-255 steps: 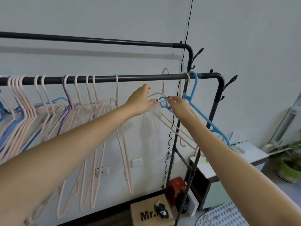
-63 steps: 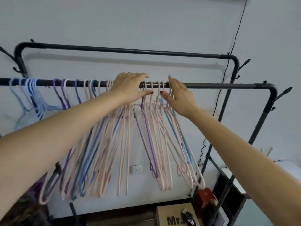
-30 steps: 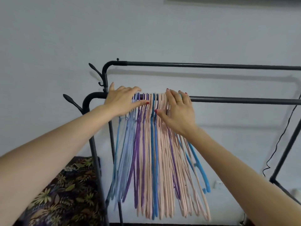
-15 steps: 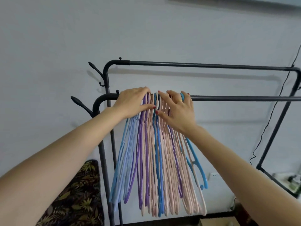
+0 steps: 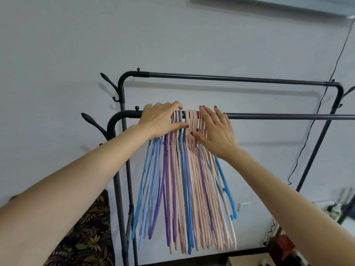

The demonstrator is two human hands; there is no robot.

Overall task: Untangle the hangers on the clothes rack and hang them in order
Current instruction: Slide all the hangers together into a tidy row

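Several thin hangers point(image 5: 189, 189), pink, blue and purple, hang packed tight at the left end of the near black rail point(image 5: 288, 117) of the clothes rack. My left hand point(image 5: 160, 120) lies over the rail and the leftmost hooks, fingers stretched, thumb pressing the necks. My right hand point(image 5: 216, 131) rests flat against the right side of the bunch, fingers straight over the hooks, thumb touching the pink necks. A brighter blue hanger point(image 5: 225, 187) sticks out at the bunch's right edge.
The far rail point(image 5: 230, 78) runs behind and higher, bare. Coat hooks point(image 5: 92, 121) jut from the rack's left posts. A black cable point(image 5: 315, 120) hangs down the wall at right. Leaf-patterned fabric point(image 5: 86, 237) lies at lower left; a cluttered table point(image 5: 342, 212) stands at right.
Over the earlier frames the spread hangers were slid left into one tight bunch. In the last half second both hands stay on the bunch; the view has shifted slightly.
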